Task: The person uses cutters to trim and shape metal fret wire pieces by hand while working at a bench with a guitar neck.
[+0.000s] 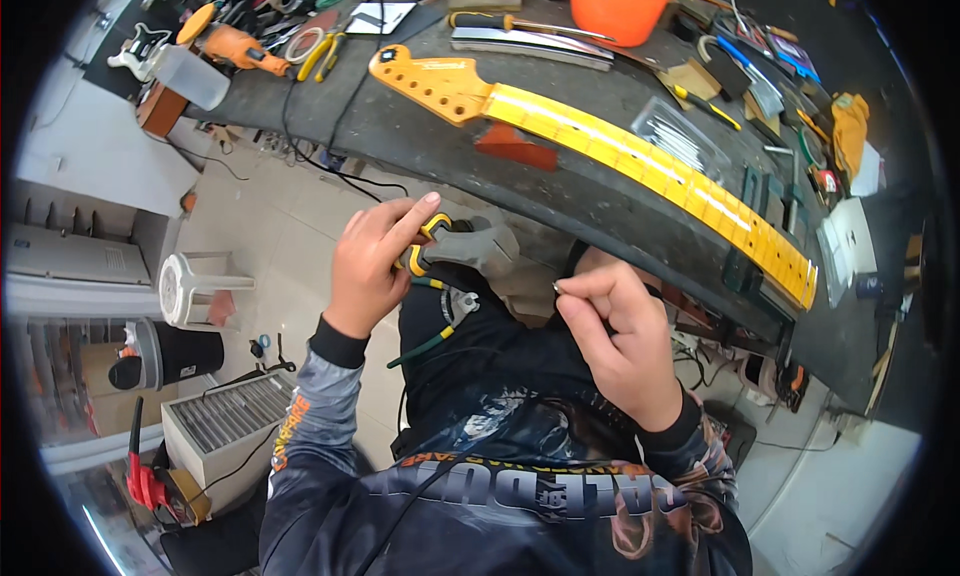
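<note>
In my left hand point(375, 261) is a hand tool with yellow-and-black handles point(436, 227), its fingers closed around them; the tool's working end cannot be made out clearly. My right hand point(625, 331) pinches a tiny shiny metal piece point(556, 288) between thumb and forefinger, too small to name. Pliers with green-and-yellow handles point(448, 330) and a metal head lie spread on my lap, just below the left hand. Beyond both hands, a maple guitar neck point(620, 159) rests on the bench, fretted side up, headstock to the left.
The dark workbench point(400, 146) crosses in front of me. On it are an orange bucket point(620, 11), a screwdriver point(530, 26), a clear box of metal strips point(680, 136) and an orange power tool point(240, 48). A white stool point(190, 288) stands on the floor at left.
</note>
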Motion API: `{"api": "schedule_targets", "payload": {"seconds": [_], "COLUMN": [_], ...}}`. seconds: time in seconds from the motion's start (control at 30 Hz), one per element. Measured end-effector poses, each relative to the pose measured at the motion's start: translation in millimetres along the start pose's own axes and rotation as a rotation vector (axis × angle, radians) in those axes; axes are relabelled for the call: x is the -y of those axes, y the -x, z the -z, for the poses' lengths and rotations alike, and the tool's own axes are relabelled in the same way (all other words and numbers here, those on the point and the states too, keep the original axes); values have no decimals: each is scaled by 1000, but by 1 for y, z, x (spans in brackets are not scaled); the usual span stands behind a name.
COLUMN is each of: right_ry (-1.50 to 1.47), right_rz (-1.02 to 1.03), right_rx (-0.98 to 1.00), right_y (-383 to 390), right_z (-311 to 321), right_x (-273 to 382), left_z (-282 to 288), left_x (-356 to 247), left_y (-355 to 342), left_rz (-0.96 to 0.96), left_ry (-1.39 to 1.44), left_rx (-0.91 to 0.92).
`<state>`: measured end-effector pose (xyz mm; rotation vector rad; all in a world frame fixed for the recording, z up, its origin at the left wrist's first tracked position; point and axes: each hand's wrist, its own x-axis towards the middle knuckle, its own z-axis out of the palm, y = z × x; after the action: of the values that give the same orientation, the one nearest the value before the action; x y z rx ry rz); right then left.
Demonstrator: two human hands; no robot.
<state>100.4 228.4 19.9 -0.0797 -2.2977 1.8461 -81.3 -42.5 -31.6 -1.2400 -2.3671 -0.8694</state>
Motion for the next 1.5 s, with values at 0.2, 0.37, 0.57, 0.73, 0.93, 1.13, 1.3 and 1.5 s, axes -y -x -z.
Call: {"api": "schedule_targets", "payload": {"seconds": [0.2, 0.37, 0.57, 0.73, 0.93, 1.13, 1.3, 1.5], "right_ry": [113, 184, 214, 281, 313, 301, 278, 264], "right_rz": [18, 116, 119, 157, 206, 215, 72, -260], "right_rx": [-44, -74, -58, -46, -25, -5, 20, 123], "right_y": [1, 4, 7, 7, 7, 8, 16, 38], "right_z": [8, 9, 13, 16, 20, 25, 35, 73], "right_x": [1, -10, -17, -18, -23, -28, -30, -54], "left_z": [8, 11, 12, 12, 9, 8, 0, -64], "left_x": [-38, -52, -56, -60, -57, -61, -72, -77], "left_y": [-12, -16, -18, -19, -19, -21, -24, 6], "left_rz": [40, 23, 9, -7, -33, -51, -125, 11], "left_ry": [-78, -132, -180, -215, -235, -234, -284, 139], "left_rx": [217, 244, 285, 302, 306, 308, 444, 784]}}
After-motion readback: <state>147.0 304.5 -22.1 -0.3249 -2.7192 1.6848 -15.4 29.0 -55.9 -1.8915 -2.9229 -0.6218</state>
